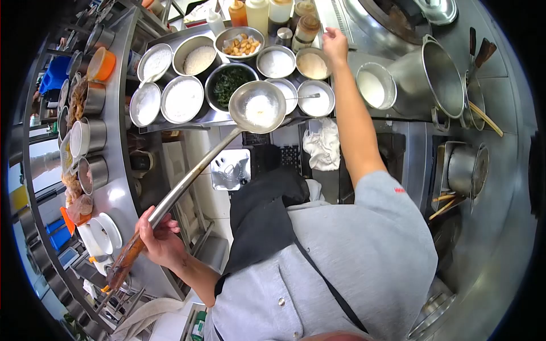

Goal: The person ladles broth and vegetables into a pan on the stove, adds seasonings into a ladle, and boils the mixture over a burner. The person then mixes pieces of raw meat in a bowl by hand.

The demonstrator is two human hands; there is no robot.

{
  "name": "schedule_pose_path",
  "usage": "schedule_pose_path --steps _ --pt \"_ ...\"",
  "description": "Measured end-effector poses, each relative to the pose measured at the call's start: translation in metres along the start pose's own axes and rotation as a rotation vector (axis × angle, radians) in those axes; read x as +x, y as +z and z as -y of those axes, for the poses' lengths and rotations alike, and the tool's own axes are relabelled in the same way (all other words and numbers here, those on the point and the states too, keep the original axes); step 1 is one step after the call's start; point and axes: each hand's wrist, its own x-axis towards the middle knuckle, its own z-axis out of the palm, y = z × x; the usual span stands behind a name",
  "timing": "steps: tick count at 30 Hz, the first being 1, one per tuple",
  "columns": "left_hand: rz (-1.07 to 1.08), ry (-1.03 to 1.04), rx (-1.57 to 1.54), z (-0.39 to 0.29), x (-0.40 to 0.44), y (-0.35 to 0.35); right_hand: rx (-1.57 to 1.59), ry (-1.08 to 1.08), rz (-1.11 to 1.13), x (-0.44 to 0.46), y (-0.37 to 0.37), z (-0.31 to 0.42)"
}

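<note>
My left hand (161, 230), fingers wrapped round the shaft, grips a long-handled ladle (187, 179) just above its wooden end. Its wide steel bowl (244, 108) hangs over the front edge of the ingredient tray, with a bright patch inside that I cannot identify. Reaching far forward, my right hand (335, 45) is beside a sauce bottle (307, 29) and beyond a bowl of beige powder (312, 65). Its fingers are curled, and whatever they may hold is hidden. Dark green leaves (228, 82) fill a bowl behind the ladle. A spoon (309, 96) rests in a bowl of white powder (318, 105).
Several bowls of white grains or powders and a bowl of golden fried pieces (242, 44) fill the tray. To the right stand a white-filled container (372, 88) and a tall steel pot (421, 79). A white cloth (322, 145) hangs below the counter edge.
</note>
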Motion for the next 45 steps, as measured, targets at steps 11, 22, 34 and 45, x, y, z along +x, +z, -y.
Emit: schedule_pose_path --steps 11,22,34,45 --pt "-0.178 0.002 0.017 -0.015 -0.024 0.008 -0.710 -0.044 0.717 0.122 0.039 0.086" --pt "-0.196 0.040 0.055 -0.007 -0.016 0.008 0.545 -0.092 0.194 0.008 0.031 0.001" --pt "0.058 0.012 -0.079 -0.004 0.025 0.009 -0.460 -0.998 0.376 -0.059 0.000 0.118" --pt "0.169 0.026 -0.007 -0.020 0.032 0.052 -0.861 -1.599 0.391 -0.072 -0.004 0.141"
